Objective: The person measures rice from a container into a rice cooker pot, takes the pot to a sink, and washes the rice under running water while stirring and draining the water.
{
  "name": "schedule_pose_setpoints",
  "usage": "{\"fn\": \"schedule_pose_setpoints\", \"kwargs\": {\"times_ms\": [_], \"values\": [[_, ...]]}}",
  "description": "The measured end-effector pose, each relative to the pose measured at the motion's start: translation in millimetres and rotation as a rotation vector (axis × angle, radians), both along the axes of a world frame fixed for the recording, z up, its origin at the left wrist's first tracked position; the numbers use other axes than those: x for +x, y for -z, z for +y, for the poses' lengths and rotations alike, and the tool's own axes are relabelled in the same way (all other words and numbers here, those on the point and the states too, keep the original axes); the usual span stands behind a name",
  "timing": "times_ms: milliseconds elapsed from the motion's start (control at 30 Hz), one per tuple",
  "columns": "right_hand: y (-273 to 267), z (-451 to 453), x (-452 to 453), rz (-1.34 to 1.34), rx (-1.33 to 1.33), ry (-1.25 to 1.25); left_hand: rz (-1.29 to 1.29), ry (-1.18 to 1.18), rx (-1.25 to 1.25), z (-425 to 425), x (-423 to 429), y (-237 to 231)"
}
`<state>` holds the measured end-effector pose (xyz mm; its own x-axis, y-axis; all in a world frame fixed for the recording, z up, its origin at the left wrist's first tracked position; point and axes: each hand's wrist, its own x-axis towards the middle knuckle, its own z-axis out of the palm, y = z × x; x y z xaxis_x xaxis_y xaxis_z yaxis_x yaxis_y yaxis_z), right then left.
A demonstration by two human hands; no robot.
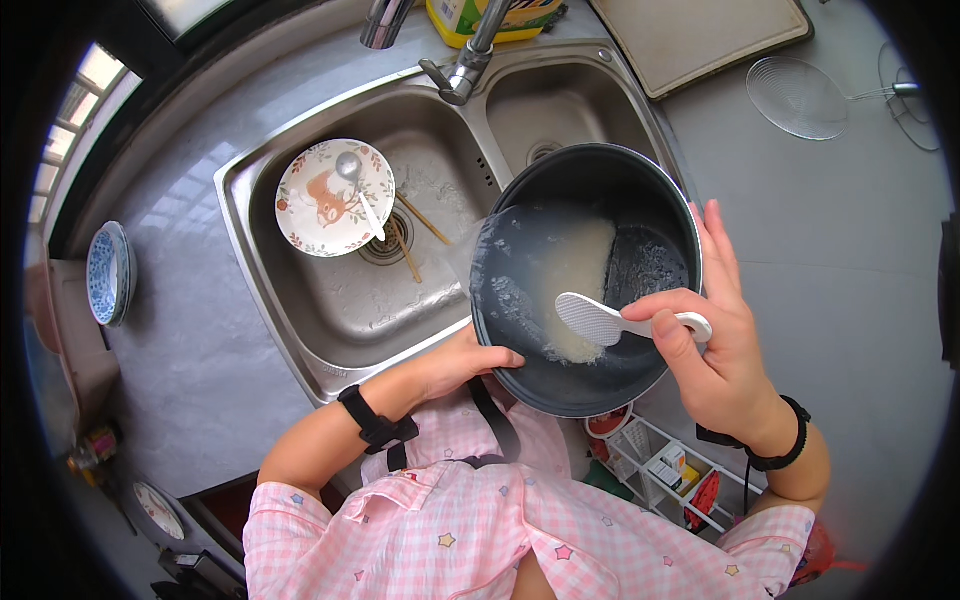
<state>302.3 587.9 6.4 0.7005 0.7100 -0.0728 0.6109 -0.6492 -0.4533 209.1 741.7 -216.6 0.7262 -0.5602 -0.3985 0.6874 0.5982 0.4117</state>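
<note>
A dark inner pot is tilted over the front edge of the sink. Cloudy water runs across its inside and spills over the left rim, and pale grains, probably rice, lie in a strip along the bottom. My left hand grips the near-left rim, thumb on the inside. Between thumb and forefinger, my right hand holds a white dimpled rice paddle above the grains. The other right fingers rest along the pot's outer right wall.
In the large sink basin are a patterned plate with a spoon on it and wooden chopsticks. The faucet stands behind. A cutting board and wire strainer lie right; stacked bowls stand left.
</note>
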Motion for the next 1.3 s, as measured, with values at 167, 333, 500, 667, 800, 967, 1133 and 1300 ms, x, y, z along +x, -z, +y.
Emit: {"fn": "schedule_pose_setpoints", "kwargs": {"times_ms": [167, 333, 500, 667, 800, 967, 1133, 1300], "values": [[-0.1, 6.2, 0.4, -0.031, 0.005, -0.020, 0.036, -0.026, -0.043, -0.6, 3.3, 1.0], [-0.7, 8.1, 6.5, -0.035, -0.004, -0.050, 0.028, 0.006, -0.055, 1.5, 8.0, 1.7], [-3.4, 18.2, 9.9, -0.023, -0.018, -0.080, 0.018, 0.086, -0.036, 9.2, 13.1, -5.4], [-6.3, 28.3, 10.5, -0.056, -0.052, -0.125, 0.014, 0.153, -0.043, 12.6, 15.5, -8.2], [-12.5, 35.3, 9.2, -0.047, -0.100, -0.124, -0.003, 0.191, -0.036, 12.7, 15.6, -4.7], [-18.3, 42.8, 10.2, -0.059, -0.121, -0.150, -0.018, 0.208, -0.048, 16.9, 17.8, -9.0], [-22.6, 51.6, 10.6, -0.068, -0.121, -0.176, -0.065, 0.210, -0.076, 18.2, 18.1, -12.7], [-27.1, 59.5, 10.2, -0.085, -0.122, -0.198, -0.060, 0.216, -0.081, 18.4, 17.9, -9.0]]}}
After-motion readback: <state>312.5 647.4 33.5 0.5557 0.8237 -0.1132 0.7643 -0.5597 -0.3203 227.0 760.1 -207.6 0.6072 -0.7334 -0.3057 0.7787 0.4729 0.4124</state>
